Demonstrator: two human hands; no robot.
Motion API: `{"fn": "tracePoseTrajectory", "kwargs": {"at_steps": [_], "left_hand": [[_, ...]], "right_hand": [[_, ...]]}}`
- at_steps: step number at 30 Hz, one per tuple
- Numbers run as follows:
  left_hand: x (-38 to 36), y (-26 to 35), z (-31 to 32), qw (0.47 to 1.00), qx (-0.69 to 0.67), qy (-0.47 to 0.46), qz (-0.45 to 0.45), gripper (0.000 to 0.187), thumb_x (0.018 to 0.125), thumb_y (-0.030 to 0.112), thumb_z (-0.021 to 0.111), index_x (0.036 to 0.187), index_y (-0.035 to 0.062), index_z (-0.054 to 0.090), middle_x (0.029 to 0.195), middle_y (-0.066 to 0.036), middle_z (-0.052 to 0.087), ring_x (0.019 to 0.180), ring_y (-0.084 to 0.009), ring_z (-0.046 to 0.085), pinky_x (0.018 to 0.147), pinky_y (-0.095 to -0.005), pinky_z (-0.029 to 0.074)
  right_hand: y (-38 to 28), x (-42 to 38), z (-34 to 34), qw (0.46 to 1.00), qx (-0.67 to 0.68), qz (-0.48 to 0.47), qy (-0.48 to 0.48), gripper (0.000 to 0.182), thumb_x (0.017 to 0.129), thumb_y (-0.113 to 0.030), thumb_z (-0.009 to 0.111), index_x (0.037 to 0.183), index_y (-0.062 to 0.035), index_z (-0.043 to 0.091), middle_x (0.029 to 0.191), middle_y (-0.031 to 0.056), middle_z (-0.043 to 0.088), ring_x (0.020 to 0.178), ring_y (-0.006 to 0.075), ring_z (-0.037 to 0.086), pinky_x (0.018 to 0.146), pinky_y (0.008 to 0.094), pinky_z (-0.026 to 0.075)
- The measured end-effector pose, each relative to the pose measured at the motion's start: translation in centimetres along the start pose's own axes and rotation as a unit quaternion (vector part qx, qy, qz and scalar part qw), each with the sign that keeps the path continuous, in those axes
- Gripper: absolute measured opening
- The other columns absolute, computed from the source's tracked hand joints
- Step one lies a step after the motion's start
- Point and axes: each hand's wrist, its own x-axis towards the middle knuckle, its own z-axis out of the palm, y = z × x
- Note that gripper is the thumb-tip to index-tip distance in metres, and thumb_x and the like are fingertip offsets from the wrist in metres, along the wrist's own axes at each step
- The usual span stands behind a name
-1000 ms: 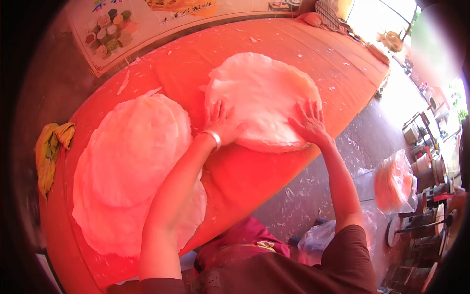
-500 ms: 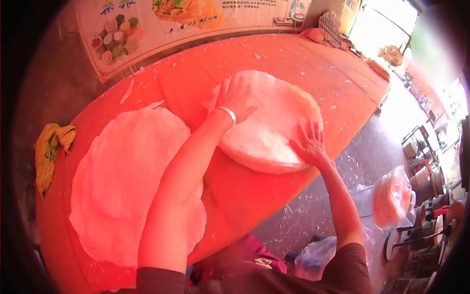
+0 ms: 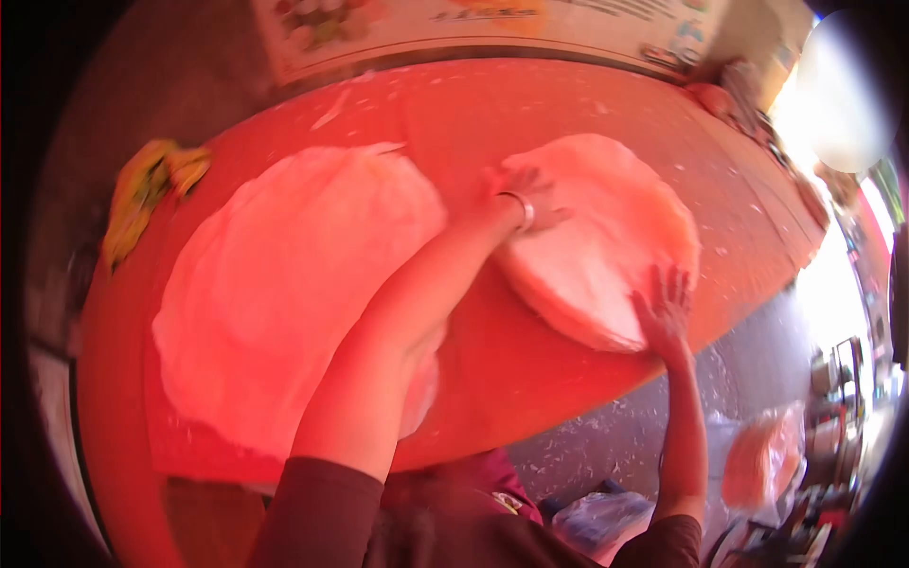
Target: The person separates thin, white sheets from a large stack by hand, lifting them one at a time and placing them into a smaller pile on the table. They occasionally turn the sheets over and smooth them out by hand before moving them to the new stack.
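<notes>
A thick stack of round, pale sheets lies on the red-covered table. My left hand, with a bracelet at its wrist, rests spread on the stack's upper left part. On the lower right edge of the same stack, my right hand lies flat with its fingers apart. A second, wider round of pale sheets is on the table to the left, partly hidden under my left forearm.
A yellow cloth hangs at the table's left edge. Pale scraps dot the table and floor. Bagged sheets stand at the lower right, near pots and stools. A printed poster covers the back wall.
The view has swung left, so the table and both stacks appear further right. Both hands remain spread on the right stack; its shape looks narrower and more tilted in view.
</notes>
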Motion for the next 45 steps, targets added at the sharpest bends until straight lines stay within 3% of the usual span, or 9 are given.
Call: {"fn": "tracePoseTrajectory", "kwargs": {"at_steps": [10, 13, 15, 19, 22, 30, 33, 39, 45], "left_hand": [[-25.7, -4.4, -2.4, 0.928, -0.337, 0.158, -0.018, 0.057, 0.089, 0.034, 0.052, 0.129, -0.0032, 0.036, 0.123, -0.019, 0.049, 0.118, -0.0285, 0.045, 0.098, -0.0362, 0.036], [-33.4, -7.8, 2.0, 0.797, -0.526, 0.291, -0.058, 0.038, 0.091, 0.019, 0.053, 0.122, -0.0008, 0.044, 0.118, -0.009, 0.053, 0.112, -0.0178, 0.049, 0.094, -0.0300, 0.040], [-39.0, -9.5, 1.8, 0.714, -0.598, 0.337, -0.136, 0.031, 0.091, 0.013, 0.051, 0.119, 0.0007, 0.046, 0.114, -0.007, 0.054, 0.107, -0.0143, 0.051, 0.092, -0.0283, 0.041], [-46.2, -14.0, 3.2, 0.619, -0.592, 0.462, -0.231, 0.027, 0.091, 0.011, 0.048, 0.116, 0.0021, 0.046, 0.110, -0.009, 0.056, 0.104, -0.0170, 0.053, 0.090, -0.0298, 0.043], [-48.1, -15.5, 3.7, 0.445, -0.724, 0.486, -0.206, 0.029, 0.087, 0.010, 0.053, 0.113, -0.0011, 0.046, 0.104, -0.010, 0.055, 0.098, -0.0202, 0.054, 0.088, -0.0314, 0.043], [-48.0, -15.5, 5.5, 0.400, -0.748, 0.507, -0.154, 0.028, 0.089, 0.009, 0.048, 0.115, -0.0012, 0.043, 0.111, -0.014, 0.052, 0.106, -0.0238, 0.052, 0.096, -0.0346, 0.040], [-48.3, -15.4, 5.7, 0.376, -0.756, 0.518, -0.140, 0.037, 0.089, 0.007, 0.049, 0.122, -0.0055, 0.038, 0.115, -0.016, 0.048, 0.111, -0.0251, 0.049, 0.099, -0.0350, 0.039], [-48.0, -14.8, 5.8, 0.415, -0.719, 0.533, -0.162, 0.032, 0.090, 0.006, 0.046, 0.120, -0.0036, 0.040, 0.115, -0.016, 0.050, 0.111, -0.0259, 0.050, 0.098, -0.0349, 0.039], [-48.6, -14.3, 5.2, 0.385, -0.762, 0.505, -0.126, 0.034, 0.091, 0.013, 0.048, 0.120, -0.0029, 0.040, 0.116, -0.017, 0.049, 0.112, -0.0283, 0.049, 0.099, -0.0378, 0.038]], "right_hand": [[-0.4, 0.8, -1.2, 0.997, 0.018, 0.017, -0.072, 0.067, 0.089, -0.052, 0.036, 0.142, -0.0141, 0.021, 0.147, 0.0198, 0.011, 0.135, 0.0423, 0.004, 0.109, 0.0473, 0.003], [4.4, 3.2, 2.0, 0.987, -0.088, -0.091, -0.103, 0.065, 0.089, -0.051, 0.036, 0.141, -0.0137, 0.025, 0.144, 0.0221, 0.020, 0.133, 0.0440, 0.014, 0.109, 0.0490, 0.007], [-2.8, 1.6, -7.2, 0.983, -0.032, -0.011, -0.179, 0.057, 0.089, -0.045, 0.040, 0.131, -0.0060, 0.041, 0.135, 0.0213, 0.038, 0.129, 0.0365, 0.029, 0.106, 0.0509, 0.015], [-15.2, -1.9, -12.5, 0.967, 0.028, -0.234, 0.098, 0.048, 0.086, -0.031, 0.055, 0.126, -0.0038, 0.047, 0.130, 0.0186, 0.045, 0.124, 0.0339, 0.037, 0.105, 0.0444, 0.024], [-26.7, -4.1, -13.7, 0.892, 0.186, -0.411, 0.015, 0.056, 0.081, -0.030, 0.062, 0.127, -0.0033, 0.046, 0.126, 0.0183, 0.048, 0.125, 0.0333, 0.036, 0.106, 0.0417, 0.023], [-45.5, -6.4, -9.5, 0.869, 0.166, -0.461, 0.068, 0.070, 0.079, -0.049, 0.058, 0.127, -0.0011, 0.040, 0.131, 0.0212, 0.040, 0.125, 0.0377, 0.034, 0.102, 0.0477, 0.027], [-47.0, -5.9, -10.6, 0.860, 0.139, -0.491, 0.016, 0.058, 0.081, -0.041, 0.058, 0.120, -0.0003, 0.045, 0.121, 0.0201, 0.047, 0.114, 0.0377, 0.045, 0.092, 0.0473, 0.039], [-48.5, -6.2, -8.8, 0.830, -0.002, -0.529, 0.176, 0.022, 0.078, -0.017, 0.054, 0.096, -0.0057, 0.052, 0.085, 0.0104, 0.059, 0.073, 0.0303, 0.059, 0.062, 0.0410, 0.049], [-46.8, 1.5, -20.9, 0.840, 0.155, -0.511, 0.094, 0.022, 0.076, -0.003, 0.046, 0.095, -0.0065, 0.057, 0.080, 0.0165, 0.062, 0.075, 0.0347, 0.061, 0.063, 0.0435, 0.048]]}}
